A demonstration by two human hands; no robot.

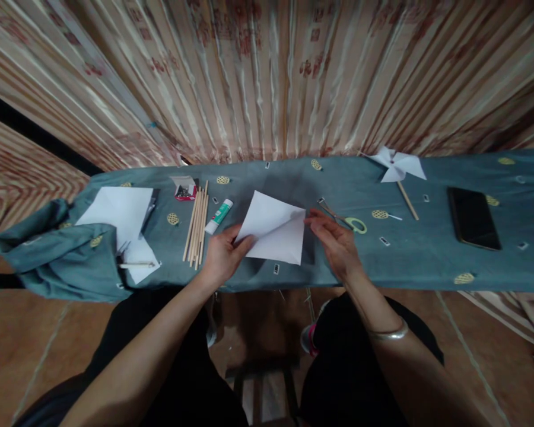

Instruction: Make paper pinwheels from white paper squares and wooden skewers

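A white square sheet of paper [273, 230] with a diagonal crease is held just above the cloth-covered table. My left hand [226, 252] is closed on its left corner, thumb on top and fingers beneath. At the paper's right edge is my right hand [336, 242], fingers loosely stretched and slightly apart, the tips at or against the edge. Just beyond that hand lie scissors with pale green handles [356, 225]. Left of the paper are a green and white glue stick [219, 216] and a bundle of several wooden sticks [196, 225].
A small red box [186, 190] with its lid up holds tiny metal pieces. More white paper [122, 207] lies at the left. A white pinwheel on a stick [396, 164] and a dark phone [474, 217] lie at the right. A pleated curtain [267, 77] hangs behind the table.
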